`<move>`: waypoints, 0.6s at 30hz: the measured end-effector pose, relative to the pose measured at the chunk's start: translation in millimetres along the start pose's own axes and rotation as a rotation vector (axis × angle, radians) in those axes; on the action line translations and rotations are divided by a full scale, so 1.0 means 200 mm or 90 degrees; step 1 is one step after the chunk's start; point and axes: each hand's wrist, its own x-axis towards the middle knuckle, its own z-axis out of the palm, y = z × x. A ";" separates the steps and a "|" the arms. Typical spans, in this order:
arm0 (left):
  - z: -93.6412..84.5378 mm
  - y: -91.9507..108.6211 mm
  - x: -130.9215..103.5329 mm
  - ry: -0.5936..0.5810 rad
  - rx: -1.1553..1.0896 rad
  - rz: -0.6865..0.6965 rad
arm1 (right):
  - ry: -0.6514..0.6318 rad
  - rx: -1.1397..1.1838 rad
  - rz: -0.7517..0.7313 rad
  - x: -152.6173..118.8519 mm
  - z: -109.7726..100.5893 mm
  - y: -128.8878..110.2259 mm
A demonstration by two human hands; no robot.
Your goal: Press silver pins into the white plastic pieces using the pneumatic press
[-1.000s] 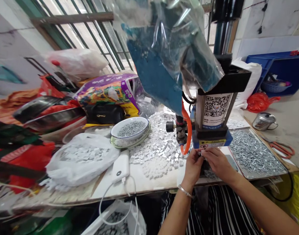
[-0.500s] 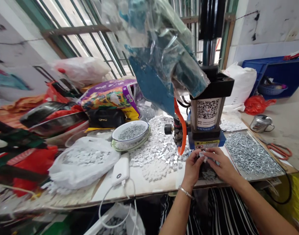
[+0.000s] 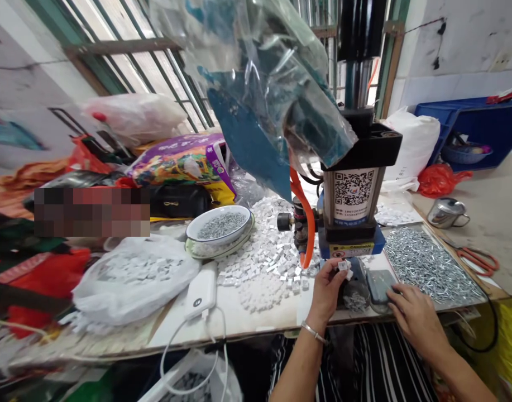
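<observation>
My left hand (image 3: 328,287) pinches small white plastic pieces (image 3: 344,269) between thumb and fingers, just in front of the press (image 3: 351,223). Under that hand, a small container of little metal parts (image 3: 356,302) sits near the table's front edge. My right hand (image 3: 415,315) lies farther right with its fingers stretched out. Its fingertips are at the near right edge of a flat grey box (image 3: 380,286); whether they touch a small part there I cannot make out.
Many white plastic pieces (image 3: 276,251) are heaped left of the press, beside an enamel bowl of screws (image 3: 224,224) and a white power bank (image 3: 202,290). At right lie a tray of metal screws (image 3: 431,268), orange-handled scissors (image 3: 477,259) and a steel mug (image 3: 447,213).
My right hand has left my left hand and moved right and down to the grey box. My left hand stays by the press, still pinching white pieces. The view has shifted slightly.
</observation>
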 end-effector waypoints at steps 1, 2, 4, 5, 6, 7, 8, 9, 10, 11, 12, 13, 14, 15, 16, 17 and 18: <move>0.00 0.00 0.00 -0.001 0.003 -0.001 | 0.006 -0.012 0.001 0.00 0.00 -0.01; 0.00 0.00 0.00 -0.004 0.007 -0.003 | 0.015 -0.017 0.003 0.00 0.01 -0.03; 0.00 0.00 0.00 -0.015 0.020 -0.004 | 0.034 -0.004 0.006 0.01 0.01 -0.04; 0.00 0.00 0.00 -0.021 0.021 -0.001 | 0.041 0.010 0.009 0.01 0.02 -0.03; 0.00 0.00 0.00 -0.025 0.017 0.004 | 0.045 0.028 0.012 0.02 0.02 -0.03; 0.00 0.01 0.00 -0.024 0.006 0.011 | 0.046 0.050 0.014 0.03 0.02 -0.02; 0.00 0.01 0.00 -0.017 -0.008 0.019 | 0.047 0.075 0.014 0.04 0.01 0.00; 0.00 0.01 0.00 -0.006 -0.019 0.027 | 0.047 0.101 0.014 0.05 0.00 0.02; -0.01 0.02 -0.01 0.008 -0.021 0.034 | 0.051 0.125 0.014 0.06 -0.01 0.04; -0.02 0.02 -0.01 0.025 -0.008 0.044 | 0.059 0.144 0.017 0.06 -0.02 0.06; -0.03 0.03 -0.03 0.038 0.021 0.055 | 0.069 0.156 0.022 0.06 -0.04 0.09; -0.04 0.04 -0.05 0.049 0.063 0.068 | 0.081 0.160 0.031 0.06 -0.05 0.12; -0.05 0.05 -0.07 0.057 0.112 0.082 | 0.092 0.157 0.044 0.06 -0.06 0.15; -0.06 0.07 -0.11 0.062 0.157 0.094 | 0.100 0.152 0.058 0.06 -0.07 0.19; -0.07 0.08 -0.14 0.063 0.190 0.099 | 0.104 0.145 0.074 0.05 -0.07 0.22; -0.08 0.08 -0.17 0.057 0.210 0.093 | 0.105 0.138 0.091 0.04 -0.08 0.25; -0.08 0.09 -0.21 0.049 0.216 0.079 | 0.105 0.132 0.105 0.03 -0.07 0.28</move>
